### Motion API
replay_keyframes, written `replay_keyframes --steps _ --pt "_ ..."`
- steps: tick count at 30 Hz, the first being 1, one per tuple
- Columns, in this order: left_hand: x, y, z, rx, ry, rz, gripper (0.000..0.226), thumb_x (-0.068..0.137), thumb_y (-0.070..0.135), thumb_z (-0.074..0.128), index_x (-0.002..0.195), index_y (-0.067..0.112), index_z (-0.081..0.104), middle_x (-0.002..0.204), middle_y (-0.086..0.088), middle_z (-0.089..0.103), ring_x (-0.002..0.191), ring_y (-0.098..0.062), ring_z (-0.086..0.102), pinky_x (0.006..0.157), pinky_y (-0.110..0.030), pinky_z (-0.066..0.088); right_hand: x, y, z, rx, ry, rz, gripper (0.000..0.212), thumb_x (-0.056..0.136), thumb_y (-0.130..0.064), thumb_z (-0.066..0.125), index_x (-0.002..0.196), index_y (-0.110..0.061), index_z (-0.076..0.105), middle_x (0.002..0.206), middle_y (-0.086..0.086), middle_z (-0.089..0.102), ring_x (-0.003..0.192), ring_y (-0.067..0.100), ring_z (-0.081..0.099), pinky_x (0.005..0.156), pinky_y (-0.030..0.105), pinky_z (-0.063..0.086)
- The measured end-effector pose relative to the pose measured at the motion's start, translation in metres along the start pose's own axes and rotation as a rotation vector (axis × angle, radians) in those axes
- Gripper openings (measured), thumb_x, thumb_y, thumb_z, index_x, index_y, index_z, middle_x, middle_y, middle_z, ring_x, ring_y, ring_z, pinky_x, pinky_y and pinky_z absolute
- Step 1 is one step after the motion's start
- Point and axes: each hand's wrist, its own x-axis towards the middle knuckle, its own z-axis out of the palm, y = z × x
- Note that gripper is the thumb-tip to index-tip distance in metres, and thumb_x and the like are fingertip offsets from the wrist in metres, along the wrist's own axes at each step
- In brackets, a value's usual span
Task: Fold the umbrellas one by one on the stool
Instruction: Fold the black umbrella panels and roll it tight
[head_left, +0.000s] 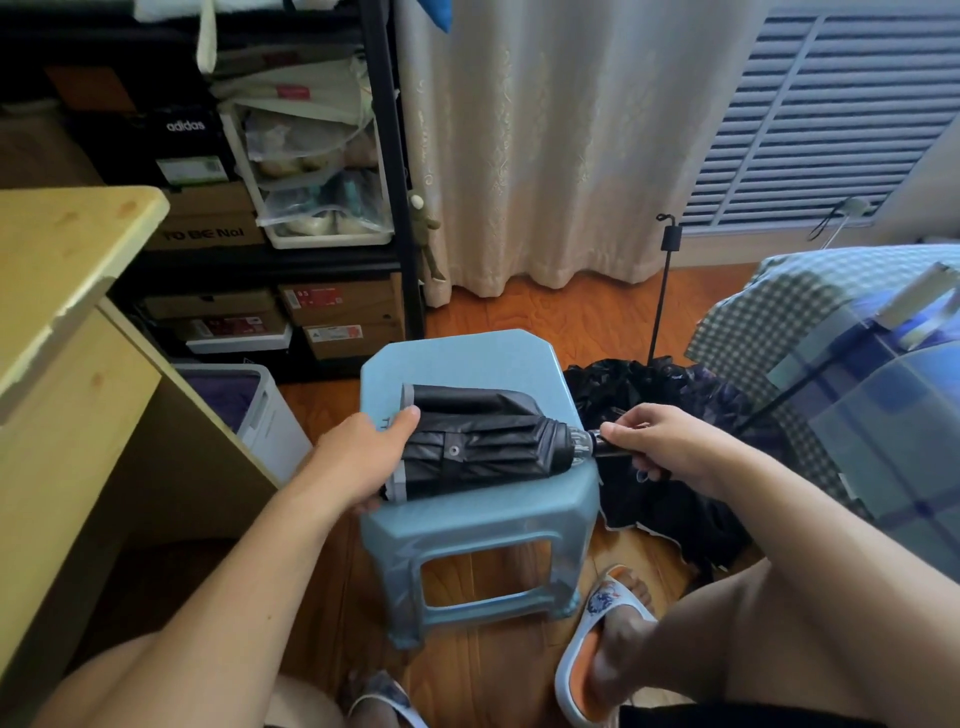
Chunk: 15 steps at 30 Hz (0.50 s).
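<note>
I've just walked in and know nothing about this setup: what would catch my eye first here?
First, the black umbrella lying across the pale blue stool in the middle, with the left hand gripping its canopy end and the right hand holding its handle. Next, a heap of black umbrella fabric on the wooden floor right of the stool, and the shelf of shoe boxes behind on the left.

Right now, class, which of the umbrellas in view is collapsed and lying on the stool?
The black umbrella gripped by both hands on the light blue plastic stool; the others stand with shafts extended.
</note>
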Motion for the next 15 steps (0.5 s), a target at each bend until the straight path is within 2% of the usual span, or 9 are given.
replay_keyframes --steps 3,5,7,8,9,10,12,13,15 --pt "0.003 -0.002 -0.002 0.030 0.149 0.207 0.057 0.097 0.065 0.048 0.143 0.032 0.048 0.138 -0.003 0.050 0.122 -0.025 0.053 0.100 -0.045 0.050 0.005 0.000 0.003 0.058 0.008 -0.001 0.040 0.088 -0.050 0.077 0.098 -0.012 0.072 0.070 0.007 0.065 0.067 0.026 0.053 0.068 0.041 0.042" --pt "-0.007 0.002 -0.004 -0.036 0.170 0.382 0.043 0.100 0.049 0.056 0.141 0.038 0.053 0.142 0.005 0.044 0.134 -0.018 0.038 0.110 -0.039 0.036 0.005 0.000 0.004 0.037 0.015 -0.011 0.039 0.088 -0.052 0.076 0.097 -0.014 0.071 0.076 0.008 0.068 0.069 0.025 0.056 0.066 0.042 0.046" --pt "-0.027 0.008 -0.003 -0.021 0.281 0.475 0.022 0.101 0.040 0.057 0.121 0.035 0.064 0.123 0.011 0.048 0.123 -0.013 0.042 0.098 -0.029 0.039 0.001 -0.003 0.004 -0.033 0.032 -0.016 0.041 0.088 -0.058 0.072 0.096 -0.017 0.071 0.077 0.008 0.071 0.066 0.022 0.061 0.065 0.039 0.050" --pt "-0.038 0.011 -0.001 0.009 0.346 0.476 0.012 0.101 0.038 0.056 0.105 0.031 0.066 0.109 0.011 0.052 0.109 -0.013 0.050 0.083 -0.026 0.043 -0.002 -0.006 0.004 -0.097 0.043 -0.002 0.044 0.090 -0.061 0.069 0.097 -0.018 0.070 0.076 0.007 0.071 0.063 0.020 0.063 0.064 0.035 0.052" --pt "-0.048 0.015 0.003 0.021 0.362 0.444 0.018 0.101 0.037 0.055 0.090 0.026 0.063 0.094 0.009 0.056 0.092 -0.014 0.056 0.068 -0.026 0.043 -0.007 -0.010 0.003 -0.173 0.048 0.016 0.047 0.092 -0.064 0.063 0.098 -0.017 0.068 0.076 0.006 0.072 0.062 0.019 0.067 0.061 0.033 0.055" --pt "-0.057 0.017 0.008 -0.005 0.285 0.379 0.027 0.102 0.038 0.054 0.082 0.022 0.061 0.082 0.006 0.060 0.077 -0.014 0.060 0.058 -0.027 0.042 -0.012 -0.014 0.005 -0.252 0.037 0.036 0.053 0.094 -0.067 0.057 0.099 -0.015 0.066 0.078 0.006 0.072 0.061 0.019 0.070 0.058 0.032 0.058" --pt "-0.071 0.022 0.020 -0.180 -0.068 0.215 0.032 0.104 0.039 0.052 0.086 0.016 0.064 0.075 -0.003 0.068 0.063 -0.017 0.067 0.052 -0.029 0.052 -0.026 -0.023 0.014 -0.398 -0.014 0.066 0.064 0.096 -0.071 0.045 0.098 -0.010 0.063 0.081 0.008 0.074 0.062 0.022 0.074 0.056 0.036 0.062" --pt "-0.075 0.025 0.029 -0.267 -0.228 0.143 0.032 0.105 0.040 0.051 0.095 0.013 0.064 0.082 -0.007 0.071 0.066 -0.020 0.071 0.056 -0.033 0.057 -0.036 -0.028 0.022 -0.488 -0.036 0.059 0.068 0.096 -0.074 0.041 0.097 -0.009 0.063 0.082 0.009 0.075 0.063 0.025 0.075 0.056 0.037 0.063" --pt "-0.067 0.026 0.047 -0.340 -0.325 0.091 0.035 0.105 0.043 0.050 0.110 0.011 0.062 0.095 -0.010 0.072 0.078 -0.025 0.075 0.069 -0.038 0.062 -0.055 -0.034 0.042 -0.640 -0.101 0.002 0.073 0.097 -0.074 0.037 0.095 -0.007 0.065 0.085 0.012 0.074 0.067 0.025 0.074 0.057 0.035 0.060"
